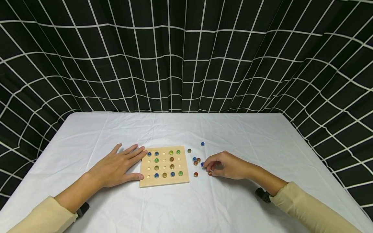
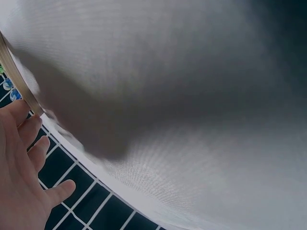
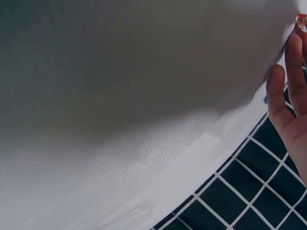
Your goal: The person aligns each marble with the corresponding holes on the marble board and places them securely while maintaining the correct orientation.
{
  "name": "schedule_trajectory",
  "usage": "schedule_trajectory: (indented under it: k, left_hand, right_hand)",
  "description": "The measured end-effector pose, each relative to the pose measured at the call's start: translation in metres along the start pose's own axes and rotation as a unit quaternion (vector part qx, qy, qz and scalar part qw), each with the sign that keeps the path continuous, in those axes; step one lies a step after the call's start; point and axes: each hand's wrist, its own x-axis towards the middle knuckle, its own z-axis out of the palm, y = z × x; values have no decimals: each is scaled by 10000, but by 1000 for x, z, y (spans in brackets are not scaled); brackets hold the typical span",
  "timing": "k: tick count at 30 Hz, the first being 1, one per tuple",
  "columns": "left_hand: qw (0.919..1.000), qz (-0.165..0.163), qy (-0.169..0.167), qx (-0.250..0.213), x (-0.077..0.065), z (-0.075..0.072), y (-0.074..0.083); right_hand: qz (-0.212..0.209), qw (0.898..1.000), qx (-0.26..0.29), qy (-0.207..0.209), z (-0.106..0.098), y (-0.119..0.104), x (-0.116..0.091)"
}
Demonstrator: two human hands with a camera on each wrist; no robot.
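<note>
My left hand (image 1: 116, 166) lies with straight fingers along the left edge of a square wooden board (image 1: 164, 185). Its fingertips rest on the board's left corners, and the left wrist view shows the board edge (image 2: 19, 79) at the fingers. Rows of round hollows hold blue, green and brown glass marbles, such as a green marble (image 1: 180, 173); several hollows on the left hold none. At the right of the board, my right hand (image 1: 230, 165) pinches an orange marble (image 1: 210, 173) at its thumb and fingertips. A blue marble (image 1: 202, 164) sits right at the index fingertip.
Between board and right hand lie loose marbles: a red one (image 1: 196, 174), a small cluster with a blue marble (image 1: 194, 159), and a grey-brown marble (image 1: 189, 150). Another blue marble (image 1: 202, 144) lies farther back. A white cloth (image 1: 140, 126) covers the table; a black gridded curtain (image 1: 175, 64) hangs behind.
</note>
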Motion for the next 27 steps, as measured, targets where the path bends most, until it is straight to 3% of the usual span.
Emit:
schedule_trajectory:
  k: [11,18,27]
  left_hand:
    - [10000,2,-18,66,0,0,-1]
    - [10000,-27,-38,9,-1,-1,-2]
    - [10000,-24,-46,-69,0,0,-1]
  right_hand:
    - [-67,10000,65,27,0,-7,11]
    - [-386,9987,-272,190,-3,-20,31]
    - [-296,9983,-456,226,-5,-39,54]
